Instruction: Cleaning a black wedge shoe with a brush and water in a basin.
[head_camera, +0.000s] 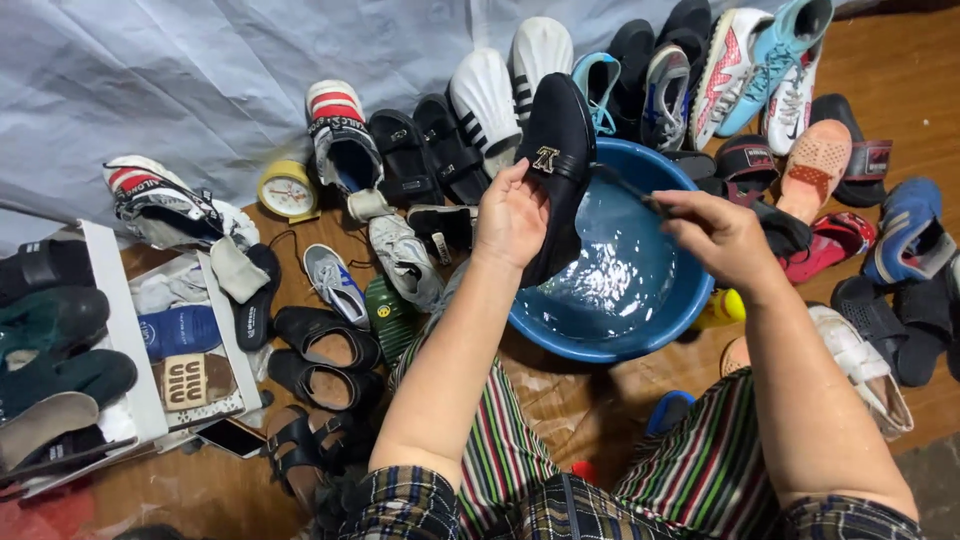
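Shoe: black loafer (558, 150), my left hand (510, 215) grips it over the basin (680, 300).
Brush: thin handle (630, 185), pinched in my right hand (720, 235).

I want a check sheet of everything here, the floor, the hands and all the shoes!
Surface: wooden floor, wet patches near the basin.
Job's things: black loafer with metal buckle, held over blue basin of soapy water; thin dark brush, bristles hard to tell.
Clutter: many sandals, trainers and slippers around; yellow clock; white rack with shoes.
Grips: left hand holds the loafer; right hand holds the brush.
Cables: nothing seen.
Surroundings: grey sheet behind; striped clothing on lap.
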